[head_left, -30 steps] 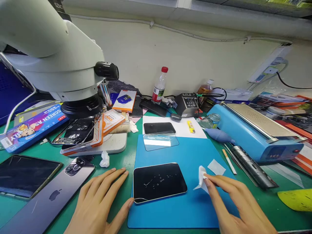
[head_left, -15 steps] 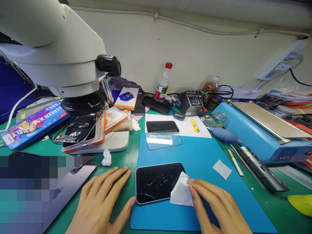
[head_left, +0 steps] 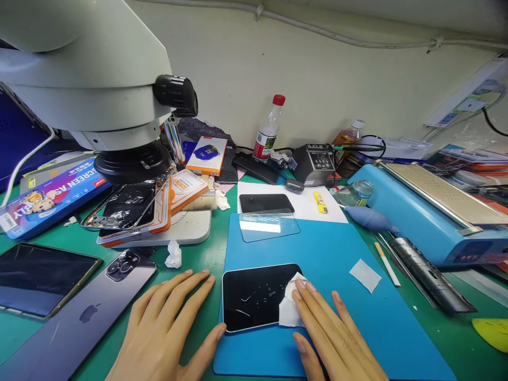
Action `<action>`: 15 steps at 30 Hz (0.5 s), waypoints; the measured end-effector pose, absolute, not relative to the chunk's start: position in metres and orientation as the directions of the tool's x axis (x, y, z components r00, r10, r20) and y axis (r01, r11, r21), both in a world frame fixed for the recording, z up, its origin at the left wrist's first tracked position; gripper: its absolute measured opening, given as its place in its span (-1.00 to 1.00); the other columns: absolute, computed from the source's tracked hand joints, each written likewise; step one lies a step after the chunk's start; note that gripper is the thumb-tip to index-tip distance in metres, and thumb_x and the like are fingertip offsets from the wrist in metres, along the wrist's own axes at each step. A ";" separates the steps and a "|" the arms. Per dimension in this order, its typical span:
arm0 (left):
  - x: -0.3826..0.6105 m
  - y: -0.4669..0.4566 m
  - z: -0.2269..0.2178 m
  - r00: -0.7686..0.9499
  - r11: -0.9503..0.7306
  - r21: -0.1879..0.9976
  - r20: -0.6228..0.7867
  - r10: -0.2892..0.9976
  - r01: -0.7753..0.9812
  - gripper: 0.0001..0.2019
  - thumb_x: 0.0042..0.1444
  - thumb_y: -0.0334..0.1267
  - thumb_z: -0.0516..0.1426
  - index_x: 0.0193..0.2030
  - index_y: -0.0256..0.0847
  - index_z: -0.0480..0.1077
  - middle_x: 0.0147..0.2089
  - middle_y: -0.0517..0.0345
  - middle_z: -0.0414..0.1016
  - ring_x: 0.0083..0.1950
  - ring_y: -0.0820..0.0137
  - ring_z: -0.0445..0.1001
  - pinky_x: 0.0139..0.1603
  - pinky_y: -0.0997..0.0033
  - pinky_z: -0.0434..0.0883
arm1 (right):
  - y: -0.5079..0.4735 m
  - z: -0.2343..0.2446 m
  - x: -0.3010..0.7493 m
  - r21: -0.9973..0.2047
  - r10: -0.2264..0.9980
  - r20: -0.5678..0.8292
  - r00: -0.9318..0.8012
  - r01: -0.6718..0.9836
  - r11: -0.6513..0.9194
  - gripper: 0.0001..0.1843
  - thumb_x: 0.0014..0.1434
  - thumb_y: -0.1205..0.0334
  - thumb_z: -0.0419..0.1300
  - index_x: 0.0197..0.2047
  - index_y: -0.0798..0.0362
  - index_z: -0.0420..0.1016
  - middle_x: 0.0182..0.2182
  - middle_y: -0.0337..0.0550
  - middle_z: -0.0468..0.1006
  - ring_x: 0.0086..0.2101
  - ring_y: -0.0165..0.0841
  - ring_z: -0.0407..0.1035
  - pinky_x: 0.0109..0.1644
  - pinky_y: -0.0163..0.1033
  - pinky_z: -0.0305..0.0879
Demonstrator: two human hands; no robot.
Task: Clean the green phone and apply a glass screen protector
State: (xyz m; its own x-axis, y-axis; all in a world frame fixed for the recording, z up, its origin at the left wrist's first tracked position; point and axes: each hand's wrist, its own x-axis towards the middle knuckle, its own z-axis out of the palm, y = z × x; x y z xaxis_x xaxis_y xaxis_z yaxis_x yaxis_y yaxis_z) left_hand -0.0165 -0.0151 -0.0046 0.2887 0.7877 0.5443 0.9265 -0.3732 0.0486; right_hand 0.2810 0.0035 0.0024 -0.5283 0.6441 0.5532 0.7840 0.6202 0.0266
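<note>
A phone with a black screen [head_left: 254, 296] lies flat on the blue mat [head_left: 262, 354], with white marks across its glass. My right hand [head_left: 337, 330] rests its stretched fingers on a white wipe [head_left: 291, 312], pressing it over the phone's right end; the thumb stands apart. Palm down to the left of the phone is my left hand [head_left: 166, 323], fingers spread and holding nothing. Its thumb tip is at the phone's lower left corner. Behind the phone, a clear glass sheet [head_left: 265, 227] lies partly over the mat's far edge, in front of another black phone [head_left: 265, 203].
A microscope [head_left: 119, 90] overhangs the left side above stacked boxes and an opened phone [head_left: 127, 206]. A purple phone [head_left: 91, 312] lies beside my left hand. To the right are a small white sheet [head_left: 365, 275], a cigarette [head_left: 387, 264], a blower [head_left: 369, 218] and a blue machine [head_left: 428, 222].
My right hand has gone from pinching the wipe to laying its fingers flat on it. The wipe is pressed down. My left hand stays put; the camera view has shifted slightly.
</note>
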 end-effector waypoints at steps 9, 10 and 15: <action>-0.015 -0.014 0.000 0.288 -0.386 0.059 0.564 0.774 0.921 -0.62 0.54 -0.07 0.06 0.31 -0.22 0.45 0.21 0.01 0.69 0.23 0.14 0.48 0.20 0.09 0.27 | 0.010 0.009 0.270 0.244 0.564 0.489 -0.665 0.725 0.644 -0.38 0.55 0.05 0.10 0.42 0.39 0.36 0.39 0.14 0.43 0.40 -0.12 0.35 0.65 0.12 -0.05; -0.014 -0.014 0.002 0.289 -0.389 0.057 0.573 0.767 0.920 -0.63 0.55 -0.08 0.05 0.29 -0.23 0.46 0.19 0.00 0.70 0.22 0.14 0.48 0.18 0.10 0.27 | 0.008 0.008 0.274 0.265 0.552 0.472 -0.687 0.708 0.654 -0.39 0.55 0.05 0.10 0.41 0.38 0.37 0.38 0.14 0.45 0.38 -0.12 0.38 0.65 0.14 -0.07; -0.013 -0.015 0.001 0.267 -0.371 0.077 0.561 0.784 0.925 -0.62 0.56 -0.06 0.05 0.31 -0.19 0.45 0.22 0.03 0.69 0.23 0.15 0.50 0.21 0.12 0.27 | 0.009 0.003 0.275 0.267 0.586 0.539 -0.606 0.782 0.563 -0.42 0.56 0.12 0.05 0.43 0.38 0.35 0.36 0.14 0.47 0.37 -0.09 0.38 0.66 0.15 -0.11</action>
State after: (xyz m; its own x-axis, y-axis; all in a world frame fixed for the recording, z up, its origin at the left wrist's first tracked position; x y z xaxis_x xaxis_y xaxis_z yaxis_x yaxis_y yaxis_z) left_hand -0.0131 -0.0147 0.0009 0.2674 0.7837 0.5606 0.9254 -0.3710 0.0772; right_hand 0.2751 0.0093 0.0033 -0.6056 0.5855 0.5389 0.7821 0.5630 0.2671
